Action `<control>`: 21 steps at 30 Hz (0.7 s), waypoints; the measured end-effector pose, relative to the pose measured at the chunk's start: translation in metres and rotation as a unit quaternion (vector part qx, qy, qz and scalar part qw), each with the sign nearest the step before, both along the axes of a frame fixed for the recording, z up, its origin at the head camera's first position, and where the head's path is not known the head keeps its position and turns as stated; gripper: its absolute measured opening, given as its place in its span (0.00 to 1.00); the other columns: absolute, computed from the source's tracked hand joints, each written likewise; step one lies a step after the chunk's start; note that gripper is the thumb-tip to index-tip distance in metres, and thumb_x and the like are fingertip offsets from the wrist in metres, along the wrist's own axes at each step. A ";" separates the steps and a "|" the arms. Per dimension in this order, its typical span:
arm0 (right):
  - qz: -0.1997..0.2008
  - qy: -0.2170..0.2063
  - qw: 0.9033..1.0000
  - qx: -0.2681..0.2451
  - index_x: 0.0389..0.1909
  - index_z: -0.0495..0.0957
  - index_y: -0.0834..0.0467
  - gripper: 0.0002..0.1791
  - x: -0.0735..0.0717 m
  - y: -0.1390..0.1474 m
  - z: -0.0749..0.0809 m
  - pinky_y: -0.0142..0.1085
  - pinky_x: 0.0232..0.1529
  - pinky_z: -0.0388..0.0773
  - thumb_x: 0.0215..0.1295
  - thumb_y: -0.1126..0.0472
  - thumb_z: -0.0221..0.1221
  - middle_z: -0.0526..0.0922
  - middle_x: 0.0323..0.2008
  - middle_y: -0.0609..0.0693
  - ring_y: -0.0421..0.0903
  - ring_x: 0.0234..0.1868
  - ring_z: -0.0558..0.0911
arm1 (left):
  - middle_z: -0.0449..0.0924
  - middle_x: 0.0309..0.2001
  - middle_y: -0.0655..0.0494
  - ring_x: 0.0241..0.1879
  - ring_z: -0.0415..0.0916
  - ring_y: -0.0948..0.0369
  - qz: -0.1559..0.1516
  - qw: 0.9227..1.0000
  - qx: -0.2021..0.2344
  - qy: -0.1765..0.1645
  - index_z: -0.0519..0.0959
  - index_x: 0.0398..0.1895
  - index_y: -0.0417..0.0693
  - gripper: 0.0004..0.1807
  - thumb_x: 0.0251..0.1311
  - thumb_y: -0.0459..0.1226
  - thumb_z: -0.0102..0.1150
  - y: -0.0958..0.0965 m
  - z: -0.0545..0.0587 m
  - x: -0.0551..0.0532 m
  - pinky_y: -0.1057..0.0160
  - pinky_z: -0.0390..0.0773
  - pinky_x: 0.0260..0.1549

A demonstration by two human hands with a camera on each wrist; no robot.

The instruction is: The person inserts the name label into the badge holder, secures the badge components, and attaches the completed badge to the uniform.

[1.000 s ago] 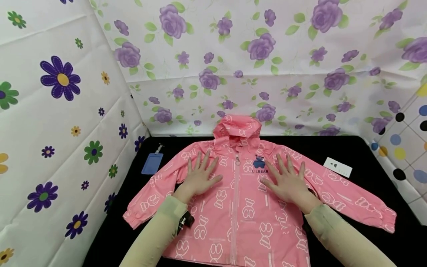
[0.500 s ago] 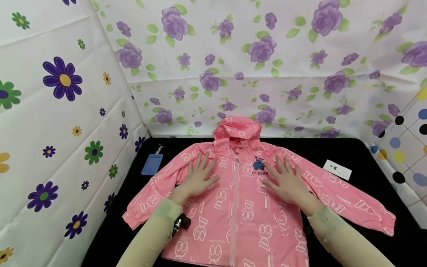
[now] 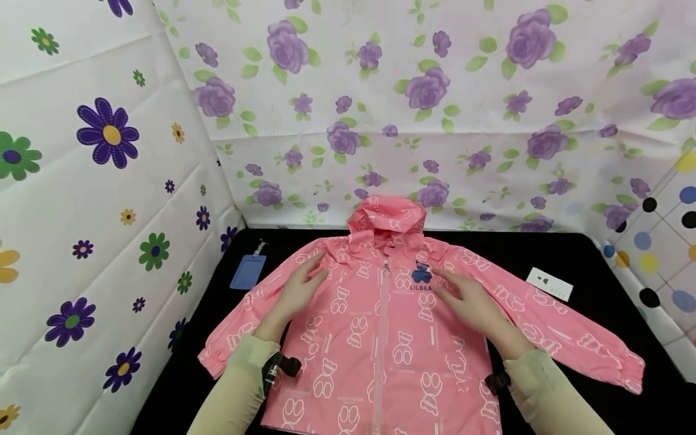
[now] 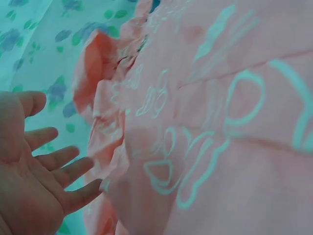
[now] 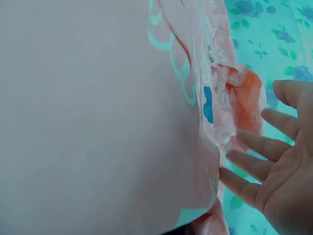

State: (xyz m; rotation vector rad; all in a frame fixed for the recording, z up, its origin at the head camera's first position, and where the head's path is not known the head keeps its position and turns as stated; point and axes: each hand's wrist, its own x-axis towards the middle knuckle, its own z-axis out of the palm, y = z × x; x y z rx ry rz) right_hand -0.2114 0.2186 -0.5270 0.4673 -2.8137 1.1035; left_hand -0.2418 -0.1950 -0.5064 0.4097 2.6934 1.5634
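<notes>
Two hands, both bare. Left hand [image 3: 298, 291]: fingers extended, spread in the left wrist view, has hold of nothing; over the jacket's shoulder on that side. Right hand [image 3: 470, 303]: same, fingers extended and apart, gripping nothing; fingertips at the bear patch [image 3: 421, 274], hiding the end of its lettering. Can't tell whether either hand presses the cloth.

One pink jacket [image 3: 348, 368], laid out front up on one black table [image 3: 516, 249], mid-table. One hood [image 3: 388, 211], one zipper [image 3: 382, 338] running down the front, two sleeves, two cuffs: left cuff [image 3: 213, 361], right cuff [image 3: 632, 372]. One blue badge holder [image 3: 248, 271], one white card [image 3: 550, 284]. Two black wrist devices, left wrist device [image 3: 280, 368] and right wrist device [image 3: 498, 383]. Two light sleeves on the arms. Three patterned walls: flowers left, purple roses back, dots right.

Edges: hood overlaps the table's back edge in view, against the rose wall. Hem runs out at the bottom of the frame. Left cuff near the left table edge; right cuff near the right. Badge holder just beside the left jacket sleeve; card right at the upper edge of the right one, contact unclear. Bare black shows along the back, both sides of the hood, and below each jacket sleeve, where the forearms cross.
</notes>
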 end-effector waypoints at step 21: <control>-0.035 0.006 0.998 -0.051 0.63 0.86 0.56 0.18 0.005 0.002 0.004 0.58 0.56 0.85 0.82 0.53 0.60 0.86 0.61 0.57 0.59 0.57 0.87 | 0.74 0.71 0.37 0.68 0.74 0.41 0.124 0.982 0.122 -0.071 0.67 0.81 0.42 0.27 0.86 0.41 0.48 -0.067 0.019 0.008 0.40 0.74 0.69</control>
